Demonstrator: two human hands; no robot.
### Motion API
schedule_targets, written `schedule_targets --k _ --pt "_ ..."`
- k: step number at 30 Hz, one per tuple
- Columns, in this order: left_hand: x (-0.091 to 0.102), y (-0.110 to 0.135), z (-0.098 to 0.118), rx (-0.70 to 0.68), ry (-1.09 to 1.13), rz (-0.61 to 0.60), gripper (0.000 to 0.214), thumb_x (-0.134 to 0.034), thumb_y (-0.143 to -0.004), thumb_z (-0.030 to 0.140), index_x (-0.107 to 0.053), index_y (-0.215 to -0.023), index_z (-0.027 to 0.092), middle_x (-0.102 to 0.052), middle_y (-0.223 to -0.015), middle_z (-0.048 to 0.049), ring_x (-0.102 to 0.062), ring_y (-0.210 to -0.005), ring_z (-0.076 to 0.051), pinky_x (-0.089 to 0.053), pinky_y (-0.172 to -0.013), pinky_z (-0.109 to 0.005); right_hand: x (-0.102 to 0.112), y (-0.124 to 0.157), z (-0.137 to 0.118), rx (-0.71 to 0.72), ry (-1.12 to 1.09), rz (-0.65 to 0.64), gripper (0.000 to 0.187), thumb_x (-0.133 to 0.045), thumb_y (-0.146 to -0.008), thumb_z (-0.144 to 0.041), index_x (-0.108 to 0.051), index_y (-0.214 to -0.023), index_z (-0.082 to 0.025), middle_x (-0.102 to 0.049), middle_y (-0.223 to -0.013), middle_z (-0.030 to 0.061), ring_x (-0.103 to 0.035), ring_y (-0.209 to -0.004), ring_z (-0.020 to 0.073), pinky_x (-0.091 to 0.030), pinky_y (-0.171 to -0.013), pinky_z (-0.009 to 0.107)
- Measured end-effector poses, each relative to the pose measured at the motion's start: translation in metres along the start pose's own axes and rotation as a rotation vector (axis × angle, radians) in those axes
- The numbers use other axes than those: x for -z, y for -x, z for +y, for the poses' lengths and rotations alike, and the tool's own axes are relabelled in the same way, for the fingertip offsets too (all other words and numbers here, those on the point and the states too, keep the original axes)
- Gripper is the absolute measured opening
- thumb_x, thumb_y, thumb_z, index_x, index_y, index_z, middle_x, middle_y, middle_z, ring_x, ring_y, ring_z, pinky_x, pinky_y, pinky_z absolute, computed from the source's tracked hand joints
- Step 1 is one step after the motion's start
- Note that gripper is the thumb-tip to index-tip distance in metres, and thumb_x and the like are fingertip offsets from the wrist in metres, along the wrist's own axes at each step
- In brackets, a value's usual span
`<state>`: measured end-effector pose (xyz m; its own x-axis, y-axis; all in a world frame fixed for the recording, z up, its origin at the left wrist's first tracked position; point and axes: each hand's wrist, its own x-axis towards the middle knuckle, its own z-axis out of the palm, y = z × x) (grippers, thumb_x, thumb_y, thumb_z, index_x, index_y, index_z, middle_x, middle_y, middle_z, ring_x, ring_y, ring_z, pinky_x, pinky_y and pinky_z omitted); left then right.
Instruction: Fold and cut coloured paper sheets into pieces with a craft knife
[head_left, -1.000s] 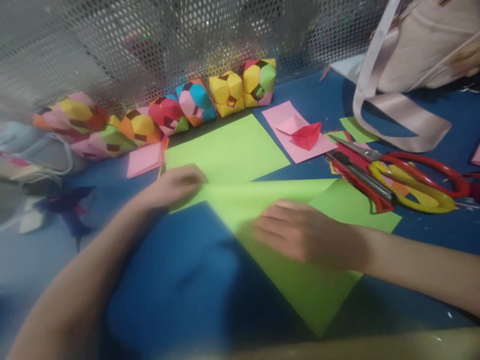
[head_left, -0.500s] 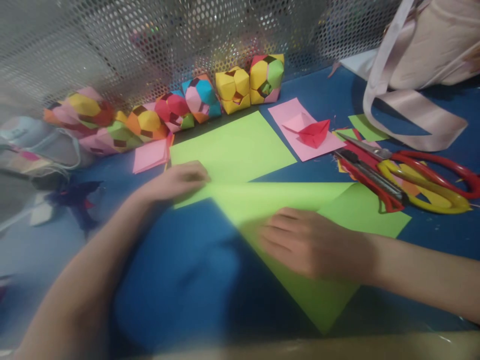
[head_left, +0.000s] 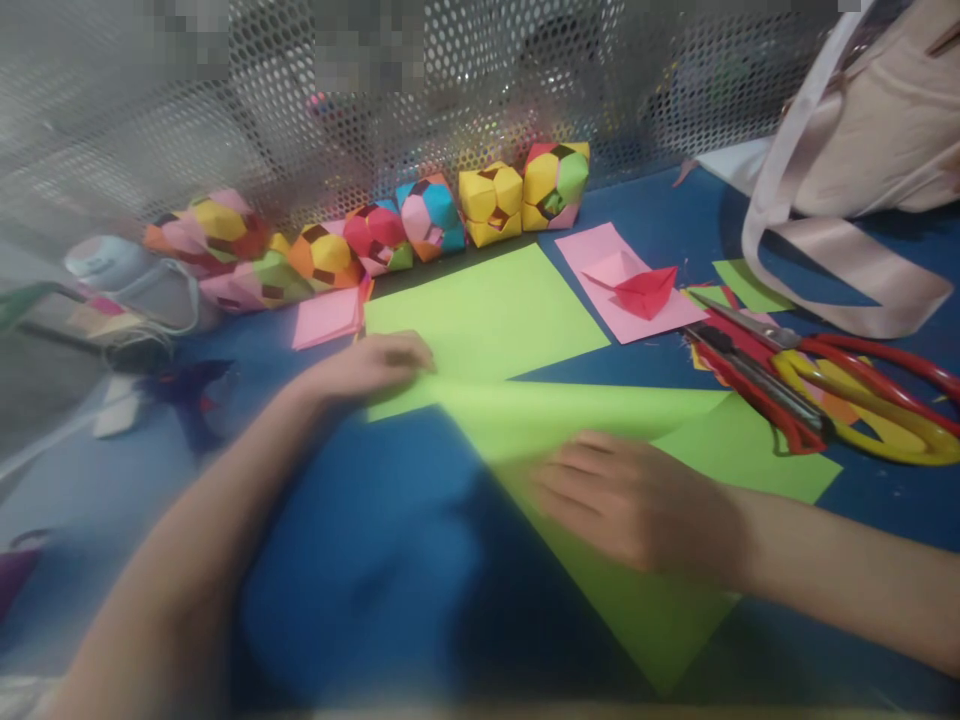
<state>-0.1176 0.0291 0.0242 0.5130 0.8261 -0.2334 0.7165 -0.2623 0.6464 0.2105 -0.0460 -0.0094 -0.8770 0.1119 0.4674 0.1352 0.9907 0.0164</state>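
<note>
A light green sheet of paper lies at an angle before me, its upper part bent over in a soft, raised fold. At the left end of that fold, my left hand is closed on the paper, fingertips bent down and partly hidden. My right hand rests on the near part of the same sheet, fingers curled together against it close to its left edge; its thumb is hidden. Beyond the fold, another green sheet lies flat, partly under the left hand.
Folded-paper balls line the back by a perforated metal panel. Pink paper bears a small red folded piece. Scissors and a cutter lie right, below a bag. A dark glue gun lies left.
The whole view has shifted, so everything appears slightly lower and further right. Both hands keep their places on the green paper, and the fold looks nearly the same.
</note>
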Motion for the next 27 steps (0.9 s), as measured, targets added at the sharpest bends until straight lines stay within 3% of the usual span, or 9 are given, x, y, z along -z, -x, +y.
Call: schedule_targets --k 9,27 --pt "0.004 0.005 0.006 -0.023 -0.022 -0.045 0.02 -0.058 -0.079 0.035 -0.065 -0.087 0.018 -0.06 -0.105 -0.0067 -0.057 -0.098 -0.018 -0.045 -0.092 -0.031 -0.006 0.0 -0.001 -0.016 -0.001 0.035 0.028 -0.043 -0.093 -0.008 -0.068 -0.081 -0.015 -0.066 -0.074 0.0068 -0.053 -0.071 0.0169 -0.042 -0.065 0.033" --pt "-0.006 0.0 0.0 -0.098 -0.062 0.047 0.013 -0.054 -0.082 0.027 -0.06 -0.076 0.017 -0.058 -0.093 -0.0042 -0.057 -0.085 -0.015 -0.045 -0.083 -0.03 -0.004 -0.003 -0.007 0.015 0.009 0.066 0.029 -0.044 -0.092 -0.007 -0.063 -0.071 -0.016 -0.061 -0.067 0.0051 -0.048 -0.064 0.0165 -0.035 -0.06 0.033"
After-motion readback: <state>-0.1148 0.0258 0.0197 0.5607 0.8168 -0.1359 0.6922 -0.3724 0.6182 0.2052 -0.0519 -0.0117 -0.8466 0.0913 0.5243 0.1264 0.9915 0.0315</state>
